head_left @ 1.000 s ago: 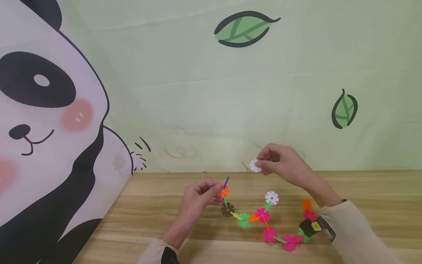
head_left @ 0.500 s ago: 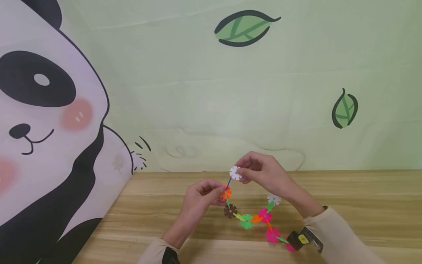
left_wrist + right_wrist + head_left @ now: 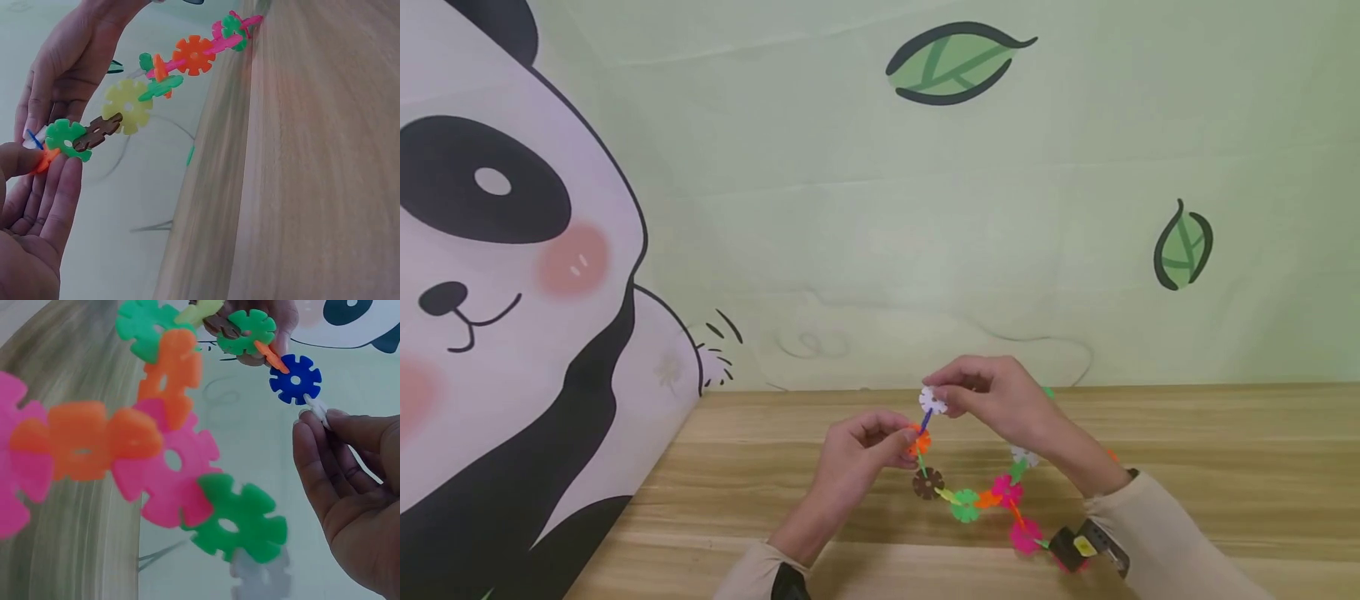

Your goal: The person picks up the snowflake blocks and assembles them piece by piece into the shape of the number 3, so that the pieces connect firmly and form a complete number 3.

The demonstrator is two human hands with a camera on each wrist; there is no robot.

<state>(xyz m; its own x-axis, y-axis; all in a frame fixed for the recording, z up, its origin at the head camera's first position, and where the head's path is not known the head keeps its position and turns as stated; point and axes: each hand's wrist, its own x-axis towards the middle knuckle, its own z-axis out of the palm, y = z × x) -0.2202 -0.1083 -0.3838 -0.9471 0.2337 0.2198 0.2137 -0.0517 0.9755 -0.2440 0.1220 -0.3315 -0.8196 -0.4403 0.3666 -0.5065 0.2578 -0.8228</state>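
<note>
My left hand [image 3: 861,454] pinches an orange slotted disc [image 3: 921,439] between thumb and fingers. A blue disc [image 3: 295,379] is joined to that orange disc and points up from it. With thumb and fingertips, my right hand [image 3: 1000,400] grips a white slotted disc [image 3: 932,400], its edge meeting the rim of the blue one. From the left hand hangs a chain of interlocked discs: green, brown [image 3: 928,483], yellow [image 3: 128,106], green [image 3: 966,505], orange and pink [image 3: 1025,536]. A side branch ends in another white disc [image 3: 1024,456]. The right forearm hides part of the chain.
Beneath is a wood-grain table [image 3: 715,492], with a pale green panda-print backdrop [image 3: 820,208] behind it. A small green piece [image 3: 1048,392] shows near the table's back edge, partly behind the right hand. An orange bit [image 3: 1112,456] peeks out past the right forearm.
My right hand has moved left and down, carrying the white disc from apart to the blue disc's edge. The left hand stays nearly in place; the chain shifts slightly right.
</note>
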